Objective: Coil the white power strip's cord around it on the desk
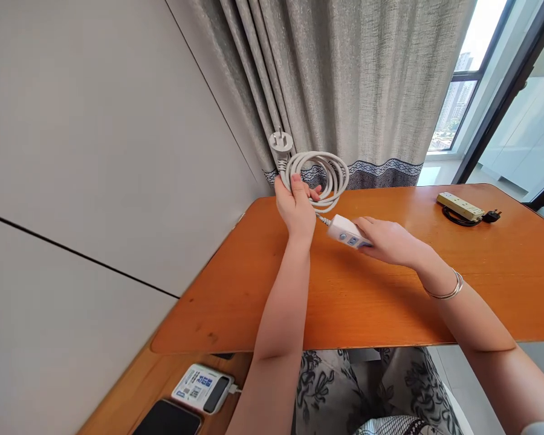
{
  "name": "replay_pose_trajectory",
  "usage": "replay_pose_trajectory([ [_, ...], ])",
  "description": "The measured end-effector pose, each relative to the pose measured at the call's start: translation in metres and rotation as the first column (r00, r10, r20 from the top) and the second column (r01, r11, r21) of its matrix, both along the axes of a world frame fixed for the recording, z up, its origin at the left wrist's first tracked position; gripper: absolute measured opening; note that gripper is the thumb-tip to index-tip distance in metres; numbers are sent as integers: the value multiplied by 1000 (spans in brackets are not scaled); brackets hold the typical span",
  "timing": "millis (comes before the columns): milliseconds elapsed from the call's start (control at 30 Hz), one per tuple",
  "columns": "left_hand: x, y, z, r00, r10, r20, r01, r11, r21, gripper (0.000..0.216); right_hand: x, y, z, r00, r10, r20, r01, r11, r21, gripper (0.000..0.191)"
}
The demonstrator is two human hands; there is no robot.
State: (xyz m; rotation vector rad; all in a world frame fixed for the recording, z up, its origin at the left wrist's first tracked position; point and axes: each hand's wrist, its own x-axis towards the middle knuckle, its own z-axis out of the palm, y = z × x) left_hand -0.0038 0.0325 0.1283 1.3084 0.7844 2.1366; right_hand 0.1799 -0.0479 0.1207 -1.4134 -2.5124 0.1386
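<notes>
My left hand is raised above the orange wooden table, fingers closed round a coiled white cable. The cable's white plug sticks up above my fingers. The cable runs down to a white power strip lying low over the table. My right hand grips the strip's near end, covering most of it. A silver bangle sits on my right wrist.
A second, yellowish power strip with a black cord and plug lies at the table's far right. Grey curtains hang behind, with a window to the right. A lower shelf at the bottom left holds a white device and a dark phone.
</notes>
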Motion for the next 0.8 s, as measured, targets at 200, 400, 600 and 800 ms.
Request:
replay_pose_trajectory([
  [200, -2, 3, -11, 929, 16, -369, -39, 998, -56, 39, 10, -23, 12, 999, -13, 29, -9, 781, 625, 37],
  [400, -7, 2, -9, 835, -320, -448, 244, 945, -219, 43, 11, -33, 17, 980, 189, -57, -79, 640, 764, 35],
  [600, -4, -11, -3, 634, -634, -442, 523, 773, -358, 52, 20, -9, 14, 828, 453, -331, -89, 689, 720, 60],
  [800, 17, -19, -6, 611, -739, -285, 619, 670, -410, 59, 32, 30, -4, 458, 228, -859, 131, 939, 319, 83],
])
